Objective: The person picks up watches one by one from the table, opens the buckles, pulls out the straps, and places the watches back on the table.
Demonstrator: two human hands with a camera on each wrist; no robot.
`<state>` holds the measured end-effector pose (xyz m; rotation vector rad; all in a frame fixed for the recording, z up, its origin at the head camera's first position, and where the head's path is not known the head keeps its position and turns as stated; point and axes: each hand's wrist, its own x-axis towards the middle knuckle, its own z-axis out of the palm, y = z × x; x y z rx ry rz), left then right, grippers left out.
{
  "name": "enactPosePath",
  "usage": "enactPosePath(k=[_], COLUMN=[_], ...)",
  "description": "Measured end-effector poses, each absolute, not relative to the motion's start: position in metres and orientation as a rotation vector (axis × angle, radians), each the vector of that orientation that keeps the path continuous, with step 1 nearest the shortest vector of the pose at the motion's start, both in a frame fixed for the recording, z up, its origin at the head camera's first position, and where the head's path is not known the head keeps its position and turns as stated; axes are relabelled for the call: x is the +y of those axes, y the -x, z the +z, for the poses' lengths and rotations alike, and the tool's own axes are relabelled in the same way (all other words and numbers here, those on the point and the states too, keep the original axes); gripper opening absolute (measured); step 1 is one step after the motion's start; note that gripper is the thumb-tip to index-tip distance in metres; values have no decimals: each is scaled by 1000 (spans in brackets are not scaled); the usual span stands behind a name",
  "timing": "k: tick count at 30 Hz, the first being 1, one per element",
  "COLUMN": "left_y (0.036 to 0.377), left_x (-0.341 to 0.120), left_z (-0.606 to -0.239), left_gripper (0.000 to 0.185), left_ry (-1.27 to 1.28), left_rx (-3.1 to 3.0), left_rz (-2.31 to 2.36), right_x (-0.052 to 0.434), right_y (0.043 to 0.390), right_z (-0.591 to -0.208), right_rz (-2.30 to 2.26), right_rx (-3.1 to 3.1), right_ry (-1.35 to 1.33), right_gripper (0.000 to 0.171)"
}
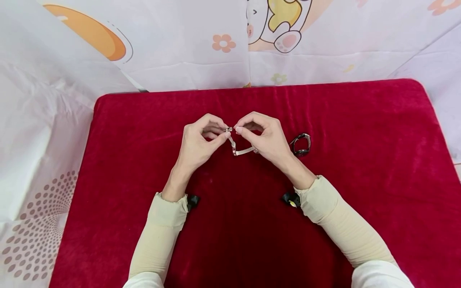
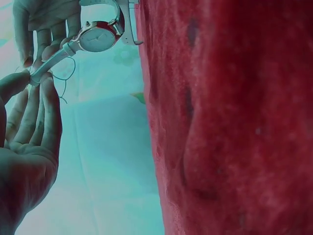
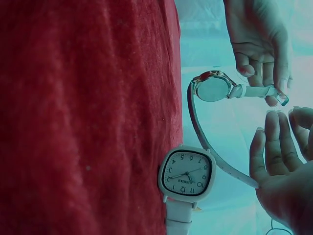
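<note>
Head view: above the red tabletop [image 1: 144,132], left hand [image 1: 198,142] and right hand [image 1: 268,140] pinch a pale-strapped watch [image 1: 239,150] by its strap ends, apparently unfastened; a dark watch [image 1: 301,145] lies beside them.

Left wrist view: fingers [image 2: 36,105] grip the strap tip.

Right wrist view: a square watch [image 3: 187,172] appears nearby.

Both hands raised together at centre, left grip [image 1: 201,138] and right grip [image 1: 264,138] curled, fingertips pinching.

Left hand [image 1: 199,140] and right hand [image 1: 264,138] pinching a pale watch [image 1: 239,150] — above red cloth [image 1: 144,132], dark watch [image 1: 301,145] just beside
</note>
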<state>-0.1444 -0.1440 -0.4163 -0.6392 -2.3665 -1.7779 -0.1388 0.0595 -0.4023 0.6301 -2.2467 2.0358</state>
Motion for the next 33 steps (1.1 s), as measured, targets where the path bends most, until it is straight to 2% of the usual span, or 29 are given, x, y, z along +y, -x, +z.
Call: enactPosePath(k=[9,20,25,33], left_y=[149,149,150,151], left_x=[-150,-153,-153,-153], left_z=[-424,-419,-416,-413], left_gripper=[28,21,21,20], left_ry=[596,547,547,565], left_rx=[-2302,-2188,-2107,-2033], left_rz=[-1891,-2089,-2173,-2206], right_x=[61,63,62,58], right_y=[145,151,149,138], right_z=[-422,-435,-432,-406], right_rz=[2032,2028,2035,2006], right_rx=[-2281,-2293,-2337,-2390], right_ry=[-595,-620,-586,-599], right_gripper=[6,3,4,9])
